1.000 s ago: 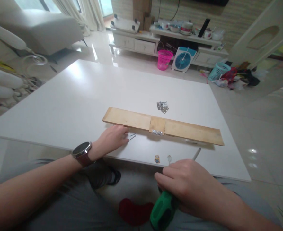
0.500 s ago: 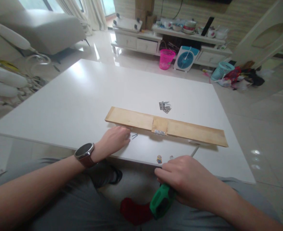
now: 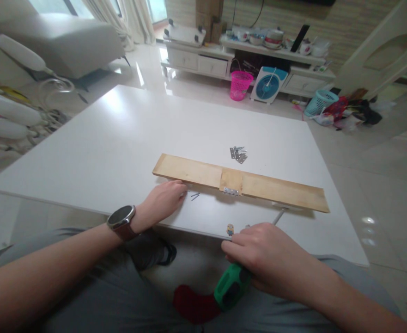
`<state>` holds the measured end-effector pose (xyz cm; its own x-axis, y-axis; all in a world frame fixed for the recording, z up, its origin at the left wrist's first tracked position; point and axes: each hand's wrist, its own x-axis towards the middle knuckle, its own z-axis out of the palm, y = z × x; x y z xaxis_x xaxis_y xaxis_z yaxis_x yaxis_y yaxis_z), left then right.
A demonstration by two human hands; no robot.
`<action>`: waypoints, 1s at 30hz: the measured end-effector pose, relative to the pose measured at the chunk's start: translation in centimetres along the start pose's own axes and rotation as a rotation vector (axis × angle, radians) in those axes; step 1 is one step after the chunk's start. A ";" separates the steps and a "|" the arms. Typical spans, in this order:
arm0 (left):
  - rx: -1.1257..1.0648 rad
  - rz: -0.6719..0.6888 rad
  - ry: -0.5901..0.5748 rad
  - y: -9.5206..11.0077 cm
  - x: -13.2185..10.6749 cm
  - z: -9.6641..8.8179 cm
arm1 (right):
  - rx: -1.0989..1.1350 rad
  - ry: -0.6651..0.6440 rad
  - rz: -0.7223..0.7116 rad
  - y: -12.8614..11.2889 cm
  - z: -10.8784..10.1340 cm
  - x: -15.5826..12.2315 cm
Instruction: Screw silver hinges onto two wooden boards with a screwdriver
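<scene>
The slim shaft (image 3: 280, 216) of the green tool (image 3: 229, 284) is what has shifted most; 1 second ago its tip stands clear of the wooden board (image 3: 189, 170), to the right of the pale piece (image 3: 277, 204) under its near edge; now the tip is up at that piece, though whether it touches or only lines up with it I cannot tell. The right hand (image 3: 267, 254) is closed firmly round the tool, its fingers wrapped and the green body hanging below the fist; the left hand (image 3: 164, 199) keeps its place at the board's near edge, left of the middle, with fingers curled in; its fingertips are hidden, so I cannot tell whether they grip the wood or only rest against it.

The board lies lengthwise across the near part of the white table (image 3: 85, 148), its fitted hinge (image 3: 231, 191) at the near edge of the square middle section; the loose screws (image 3: 195, 196) just beside the left hand and the pile of hinges and screws (image 3: 238, 154) beyond the board stay where they are; so the change reads, in my judgement, as a move from approach to close work at the right half, with the left hand perhaps steadying the other.
</scene>
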<state>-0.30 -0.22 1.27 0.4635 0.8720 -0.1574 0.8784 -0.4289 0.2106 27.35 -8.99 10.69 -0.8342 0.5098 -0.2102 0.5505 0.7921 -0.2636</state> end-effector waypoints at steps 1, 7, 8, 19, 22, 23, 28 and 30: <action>0.004 -0.001 -0.002 0.0 0.0 0.0 | 0.001 -0.003 -0.001 0.0 0.0 0.0; 0.087 -0.065 -0.040 0.2 0.0 -0.1 | 0.006 -0.029 0.007 0.0 0.0 -0.2; 0.104 -0.080 -0.050 0.2 0.0 -0.1 | 0.006 -0.032 0.010 0.0 0.0 -0.2; 0.130 -0.112 -0.056 0.2 0.3 -0.2 | 0.013 -0.063 0.033 -0.3 -0.2 0.0; 0.128 -0.130 -0.064 0.1 0.4 -0.2 | 0.010 -0.071 0.035 -0.3 -0.2 0.0; 0.125 -0.136 -0.067 0.1 0.5 -0.2 | 0.010 -0.070 0.032 -0.3 -0.2 -0.1; 0.129 -0.166 -0.110 -0.5 0.5 -0.6 | 0.014 -0.058 0.028 -0.2 -0.1 -0.1; 0.154 -0.191 -0.130 -0.7 0.5 -0.7 | 0.015 -0.055 0.026 -0.2 -0.1 -0.1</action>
<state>-0.75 0.70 1.76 0.2897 0.9072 -0.3050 0.9541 -0.2989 0.0173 27.30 -9.17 10.84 -0.8166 0.5108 -0.2689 0.5730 0.7733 -0.2714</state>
